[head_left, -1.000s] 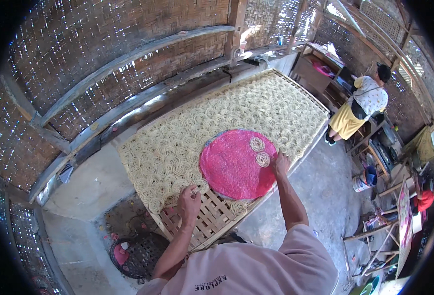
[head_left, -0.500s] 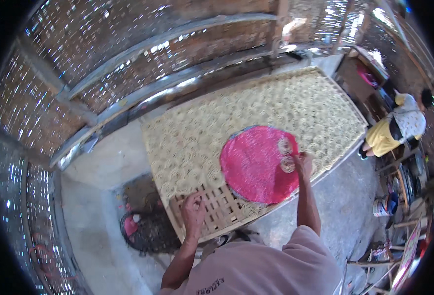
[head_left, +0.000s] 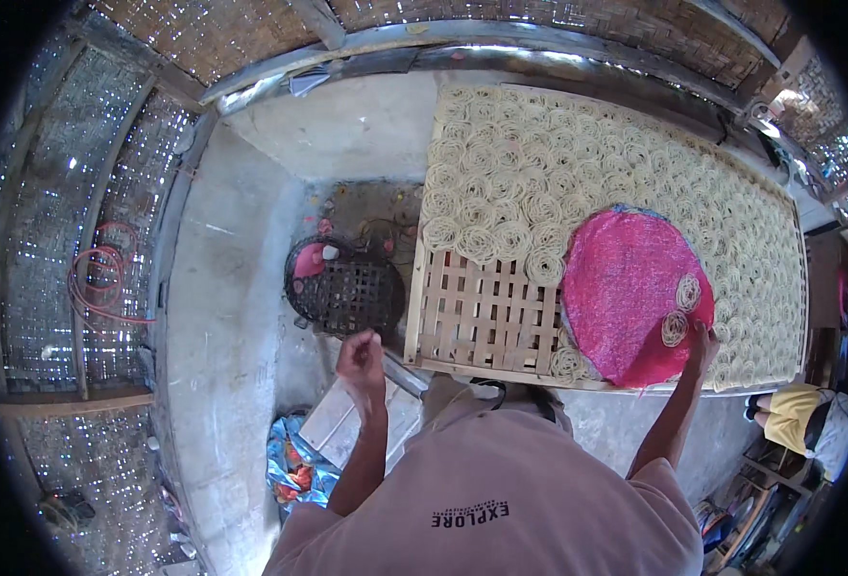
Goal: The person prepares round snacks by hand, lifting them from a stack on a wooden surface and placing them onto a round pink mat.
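Observation:
My left hand point(head_left: 361, 355) is off the slatted rack's front-left corner, fingers curled together; whether they hold anything I cannot make out. My right hand point(head_left: 701, 346) grips the right front edge of a round pink woven mat point(head_left: 626, 278), which has two pale noodle nests point(head_left: 675, 328) near that hand. The mat lies on the wooden rack point(head_left: 486, 317), among many rows of noodle nests point(head_left: 491, 173). Bare lattice shows at the rack's left front.
A dark perforated basket point(head_left: 362, 293) holding a pink item sits left of the rack, above a bluish crumpled bag point(head_left: 299, 470). Bamboo walls point(head_left: 40, 288) with a red hose point(head_left: 97, 283) run along the left. A person in yellow bottoms point(head_left: 784, 418) is at the right.
The view has swung left, showing more floor and wall there. My left hand has moved from the nests at the rack's corner to just outside it. My right hand still grips the mat's edge.

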